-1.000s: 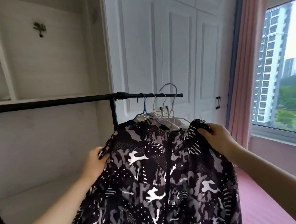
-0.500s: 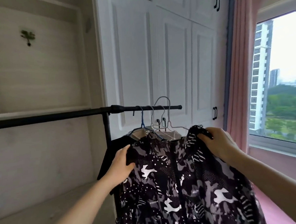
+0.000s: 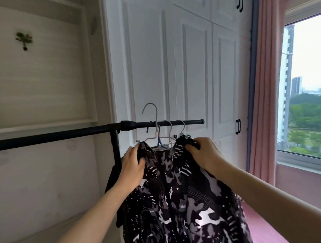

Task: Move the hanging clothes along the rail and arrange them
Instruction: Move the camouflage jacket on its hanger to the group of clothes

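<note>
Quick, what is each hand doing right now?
Left hand: grips the patterned jacket at its left shoulder.
Right hand: grips the jacket's right shoulder.

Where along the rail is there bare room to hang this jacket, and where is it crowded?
The rail is bare left of its upright post. Right of the post, the hangers crowd the short end, where both hands hold the patterned jacket.

black rail [image 3: 62, 135] runs horizontal from left edge to capped end near the white wardrobe doors, held by a black upright post [image 3: 116, 149]. three wire hangers [image 3: 170, 129] hooked on its right end, bunched close. one more hanger's hook [image 3: 151, 110] sits above the rail, not on it
</note>
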